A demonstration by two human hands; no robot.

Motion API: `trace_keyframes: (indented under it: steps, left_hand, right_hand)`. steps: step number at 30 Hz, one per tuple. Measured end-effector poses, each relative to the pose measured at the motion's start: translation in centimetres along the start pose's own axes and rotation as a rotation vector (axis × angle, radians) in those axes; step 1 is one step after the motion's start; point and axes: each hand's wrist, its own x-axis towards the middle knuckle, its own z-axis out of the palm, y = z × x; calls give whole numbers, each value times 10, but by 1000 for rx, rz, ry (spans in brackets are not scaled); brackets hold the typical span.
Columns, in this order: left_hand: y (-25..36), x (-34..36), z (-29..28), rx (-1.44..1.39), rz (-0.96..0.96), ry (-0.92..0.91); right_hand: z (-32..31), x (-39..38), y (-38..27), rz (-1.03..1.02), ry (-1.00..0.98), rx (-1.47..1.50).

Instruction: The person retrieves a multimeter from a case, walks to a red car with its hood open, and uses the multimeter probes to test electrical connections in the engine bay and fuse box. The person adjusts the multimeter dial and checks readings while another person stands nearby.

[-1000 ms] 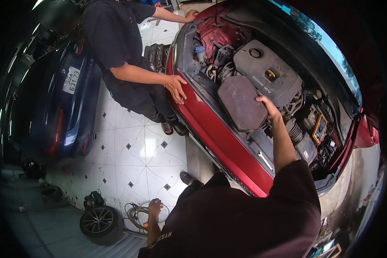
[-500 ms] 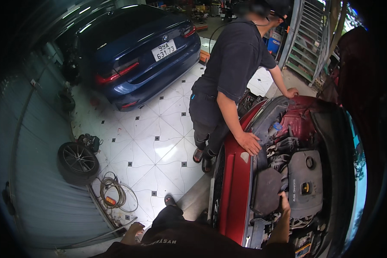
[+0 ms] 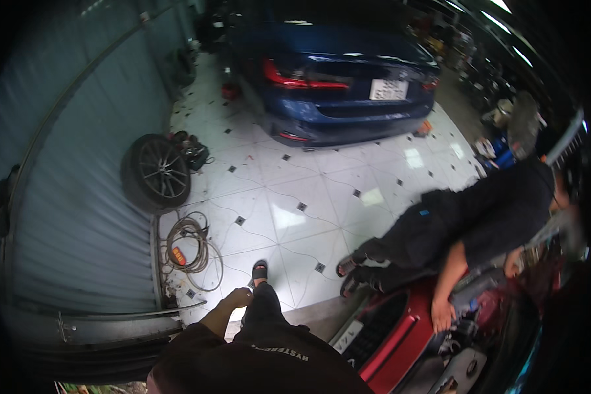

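Note:
My left hand (image 3: pixel 241 299) hangs beside my left leg, over the tiled floor. It touches nothing that I can see, and its fingers are blurred and partly turned from view. My right hand is out of the picture. At the lower right stands a red car (image 3: pixel 407 328) with its engine bay exposed, and the dark engine cover (image 3: pixel 465 371) is partly cut off by the dark rim. A person in dark clothes (image 3: pixel 486 210) leans over the car's front, one hand (image 3: pixel 444 315) resting flat near the front edge of the bay.
A dark blue car (image 3: pixel 348 108) is parked at the back. By the grey corrugated wall (image 3: pixel 79 197) stand a wheel with tyre (image 3: pixel 157 172) and a dark machine (image 3: pixel 192 151). Closer in, a coiled hose or cable (image 3: pixel 194 243) lies on the tiles with an orange block (image 3: pixel 178 255).
The view has swung left, bringing the wall and wheel further in. My right hand, previously over the engine, has left the picture. My left hand now appears higher, beside my leg.

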Motion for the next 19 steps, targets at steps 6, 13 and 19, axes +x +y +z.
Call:
trace_keyframes:
  steps: [6,13,19]
  left_hand:
    - [-34,81,-147,147,-10,-134]
    - [100,217,-372,32,22,103]
    - [331,345,-461,-59,299,-77]
  right_hand:
    - [202,-3,-257,-28,-167,209]
    - [320,-17,-592,43,-754,240]
    - [421,40,-671,378,-916,165]
